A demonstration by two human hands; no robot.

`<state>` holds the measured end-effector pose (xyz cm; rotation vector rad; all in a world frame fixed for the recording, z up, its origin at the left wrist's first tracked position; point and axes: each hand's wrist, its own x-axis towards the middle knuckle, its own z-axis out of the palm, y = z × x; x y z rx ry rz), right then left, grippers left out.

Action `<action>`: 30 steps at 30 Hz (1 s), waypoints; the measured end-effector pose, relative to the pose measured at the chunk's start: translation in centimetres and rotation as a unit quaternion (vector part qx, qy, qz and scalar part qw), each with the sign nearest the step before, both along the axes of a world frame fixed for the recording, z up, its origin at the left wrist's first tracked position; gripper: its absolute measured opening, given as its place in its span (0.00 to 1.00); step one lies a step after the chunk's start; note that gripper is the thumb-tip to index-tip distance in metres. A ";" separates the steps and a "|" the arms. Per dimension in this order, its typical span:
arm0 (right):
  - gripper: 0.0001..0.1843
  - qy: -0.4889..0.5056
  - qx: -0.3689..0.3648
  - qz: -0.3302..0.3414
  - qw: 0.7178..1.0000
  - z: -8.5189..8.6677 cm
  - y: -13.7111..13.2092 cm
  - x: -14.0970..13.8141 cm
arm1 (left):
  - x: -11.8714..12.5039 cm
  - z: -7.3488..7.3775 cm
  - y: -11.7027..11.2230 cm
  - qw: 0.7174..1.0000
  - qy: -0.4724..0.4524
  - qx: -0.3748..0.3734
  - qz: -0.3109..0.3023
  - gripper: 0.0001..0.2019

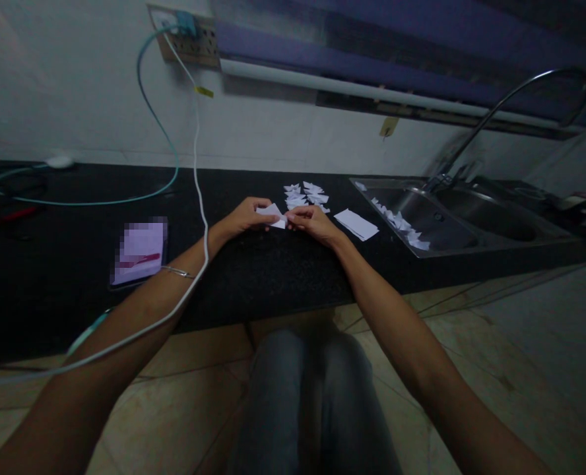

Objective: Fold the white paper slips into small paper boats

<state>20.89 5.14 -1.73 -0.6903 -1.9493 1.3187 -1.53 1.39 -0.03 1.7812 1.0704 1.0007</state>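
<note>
Both hands meet over the black counter (273, 264) and pinch one small white piece of paper (272, 212) between them. My left hand (246, 216) grips its left side with curled fingers. My right hand (313, 221) holds its right end between thumb and fingers. Just beyond the hands lies a cluster of several small folded white paper pieces (303, 195). A flat white paper slip (356, 223) rests to the right of my right hand.
A steel sink (451, 218) with a curved tap (520, 92) sits at the right, with white paper scraps (402, 224) in its basin. A phone (139, 252) lies at the left. A white cable (201, 191) and a teal cable (159, 132) run from a wall socket (184, 33).
</note>
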 end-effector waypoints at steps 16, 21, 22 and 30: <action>0.13 0.041 -0.060 -0.024 0.997 -0.6 0.5 -0.1 | 0.0 0.0 0.1 0.995 0.075 0.017 -0.059 0.11; 0.15 0.026 -0.046 -0.021 0.998 -0.9 0.9 -0.1 | 0.1 -0.1 0.2 0.993 0.088 0.058 -0.051 0.11; 0.15 0.027 -0.045 -0.019 0.998 -0.9 1.0 -0.1 | 0.1 -0.1 0.2 0.993 0.086 0.060 -0.048 0.11; 0.10 0.063 -0.069 -0.026 0.995 -0.6 0.5 -0.2 | 0.6 -0.3 0.2 0.997 0.046 0.057 -0.029 0.12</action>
